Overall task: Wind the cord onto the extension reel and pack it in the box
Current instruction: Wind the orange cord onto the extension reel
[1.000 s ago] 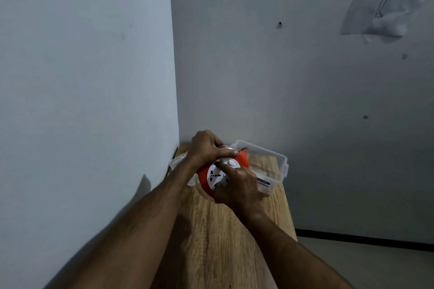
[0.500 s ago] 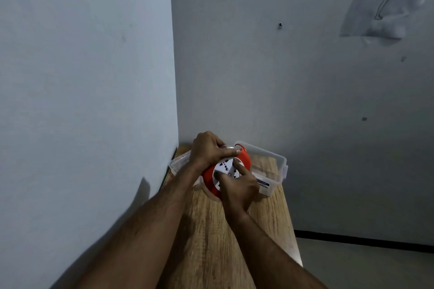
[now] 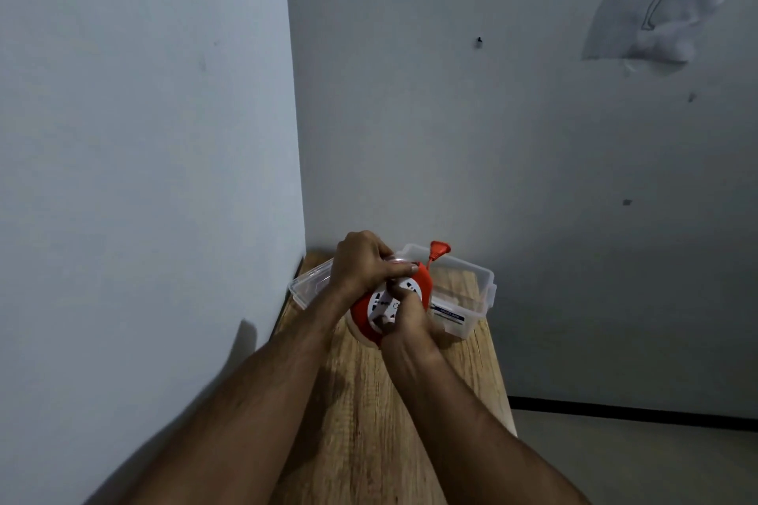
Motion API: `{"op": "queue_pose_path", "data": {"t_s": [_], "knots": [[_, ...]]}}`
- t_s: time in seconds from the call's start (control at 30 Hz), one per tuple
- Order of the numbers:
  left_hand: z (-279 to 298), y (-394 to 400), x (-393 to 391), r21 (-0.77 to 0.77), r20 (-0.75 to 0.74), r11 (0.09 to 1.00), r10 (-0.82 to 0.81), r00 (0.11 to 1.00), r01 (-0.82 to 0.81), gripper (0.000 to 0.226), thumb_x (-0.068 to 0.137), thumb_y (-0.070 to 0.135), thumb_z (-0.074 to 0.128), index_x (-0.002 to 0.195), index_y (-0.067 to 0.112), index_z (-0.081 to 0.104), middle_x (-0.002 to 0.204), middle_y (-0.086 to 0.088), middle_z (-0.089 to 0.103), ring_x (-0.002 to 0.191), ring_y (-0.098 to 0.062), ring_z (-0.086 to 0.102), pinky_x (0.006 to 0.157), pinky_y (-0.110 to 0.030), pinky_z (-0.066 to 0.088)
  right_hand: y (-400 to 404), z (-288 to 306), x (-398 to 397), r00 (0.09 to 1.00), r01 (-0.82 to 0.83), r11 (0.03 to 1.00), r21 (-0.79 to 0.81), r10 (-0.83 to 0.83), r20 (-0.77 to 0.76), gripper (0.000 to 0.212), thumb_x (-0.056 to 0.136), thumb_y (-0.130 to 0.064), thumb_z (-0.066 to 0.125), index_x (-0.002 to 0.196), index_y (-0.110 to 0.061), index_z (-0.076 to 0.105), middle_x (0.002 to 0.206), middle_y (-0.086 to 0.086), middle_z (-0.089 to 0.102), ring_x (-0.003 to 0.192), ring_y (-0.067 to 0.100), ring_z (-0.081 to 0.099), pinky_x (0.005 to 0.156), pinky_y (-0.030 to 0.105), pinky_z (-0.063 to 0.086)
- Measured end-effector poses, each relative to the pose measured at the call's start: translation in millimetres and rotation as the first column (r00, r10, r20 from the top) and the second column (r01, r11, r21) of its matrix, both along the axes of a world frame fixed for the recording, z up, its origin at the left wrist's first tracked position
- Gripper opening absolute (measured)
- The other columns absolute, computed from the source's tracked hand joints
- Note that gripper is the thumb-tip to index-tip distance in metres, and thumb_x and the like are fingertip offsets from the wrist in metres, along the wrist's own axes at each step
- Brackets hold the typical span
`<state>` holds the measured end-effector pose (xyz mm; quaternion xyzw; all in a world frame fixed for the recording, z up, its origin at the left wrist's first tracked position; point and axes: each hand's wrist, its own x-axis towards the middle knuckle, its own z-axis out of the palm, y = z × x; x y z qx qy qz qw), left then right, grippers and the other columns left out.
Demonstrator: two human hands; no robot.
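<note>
We are gripping the extension reel (image 3: pixel 389 307), an orange drum with a white socket face, over the far end of a narrow wooden table (image 3: pixel 369 414) set into the corner of two pale walls (image 3: pixel 143 135). Our left hand (image 3: pixel 363 262) is curling over the reel's top edge, fingers wrapped round the rim and thumb lying flat along it. Our right hand (image 3: pixel 404 318) is closing on the white face from the near side, fingers bent against it; whether they are pinching a knob or only pressing on the face, we cannot tell, since the hand is covering that part.

The reel is tilting its face toward us, sitting just in front of the clear plastic box (image 3: pixel 471 291), which is resting open on the table's far end with a blue-and-white label on its near wall. What looks like the box's clear lid (image 3: pixel 307 283) is lying to the left of the reel, partly hidden behind our left wrist. The orange plug (image 3: pixel 439 247) is sticking up behind the reel on a short length of orange cord (image 3: pixel 429 262), above the box's far rim.

A crumpled clear plastic sheet (image 3: pixel 656 4) is hanging on the right-hand wall, and a dark skirting strip (image 3: pixel 631 414) is running along the floor to the right of the table.
</note>
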<state>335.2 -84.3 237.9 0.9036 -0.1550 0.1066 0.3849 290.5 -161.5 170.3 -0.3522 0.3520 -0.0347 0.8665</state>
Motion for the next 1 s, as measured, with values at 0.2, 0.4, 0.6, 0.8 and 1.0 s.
{"op": "queue_pose_path", "data": {"t_s": [0.2, 0.4, 0.6, 0.8, 1.0], "knots": [[-1, 15, 7, -0.029, -0.065, 0.999, 0.025, 0.998, -0.027, 0.052, 0.071, 0.065, 0.082, 0.089, 0.016, 0.084, 0.081, 0.001, 0.08, 0.054, -0.001, 0.066, 0.051, -0.015, 0.049, -14, 29, -57, 0.961, 0.214, 0.307, -0.927, 0.103, 0.256, 0.036, 0.083, -0.024, 0.081, 0.11, -0.016, 0.058, 0.106, 0.005, 0.071, 0.092, 0.021, 0.071, 0.069, 0.031, 0.061], [5, 22, 12, -0.04, -0.13, 0.999, -0.027, 0.991, 0.022, 0.048, 0.068, 0.064, 0.085, 0.077, 0.017, 0.082, 0.061, 0.008, 0.07, 0.048, -0.006, 0.062, 0.049, -0.014, 0.04, -63, 28, -53, 0.659, 0.551, -0.714, -0.431, 0.69, -0.301, 0.059, 0.078, -0.022, 0.084, 0.13, -0.021, 0.056, 0.134, 0.011, 0.066, 0.142, 0.035, 0.045, 0.111, 0.067, 0.036], [9, 19, 9, -0.023, -0.144, 0.996, -0.093, 0.985, 0.091, 0.041, 0.066, 0.063, 0.086, 0.057, 0.025, 0.073, 0.046, 0.012, 0.06, 0.045, -0.004, 0.059, 0.046, -0.015, 0.037, -69, 40, -41, 0.697, 0.471, -0.862, -0.185, 0.493, -0.521, 0.07, 0.073, -0.028, 0.09, 0.135, -0.028, 0.059, 0.142, 0.014, 0.057, 0.146, 0.041, 0.034, 0.115, 0.073, 0.024], [9, 18, 5, 0.029, -0.106, 0.994, -0.1, 0.989, 0.104, 0.04, 0.074, 0.059, 0.083, 0.056, 0.027, 0.068, 0.05, 0.011, 0.061, 0.045, -0.002, 0.058, 0.044, -0.009, 0.034, -66, 43, -32, 0.687, 0.517, -0.847, -0.127, 0.499, -0.528, 0.053, 0.08, -0.028, 0.082, 0.13, -0.028, 0.063, 0.131, 0.011, 0.061, 0.136, 0.038, 0.04, 0.114, 0.068, 0.026], [8, 19, 7, 0.046, -0.074, 0.994, -0.092, 0.993, 0.096, 0.039, 0.078, 0.054, 0.082, 0.078, 0.014, 0.082, 0.062, 0.003, 0.069, 0.052, -0.007, 0.063, 0.052, -0.016, 0.043, -57, 47, -28, 0.708, 0.467, -0.882, -0.064, 0.417, -0.57, 0.061, 0.068, -0.035, 0.091, 0.124, -0.029, 0.069, 0.13, 0.01, 0.065, 0.128, 0.038, 0.046, 0.111, 0.06, 0.038]]}}
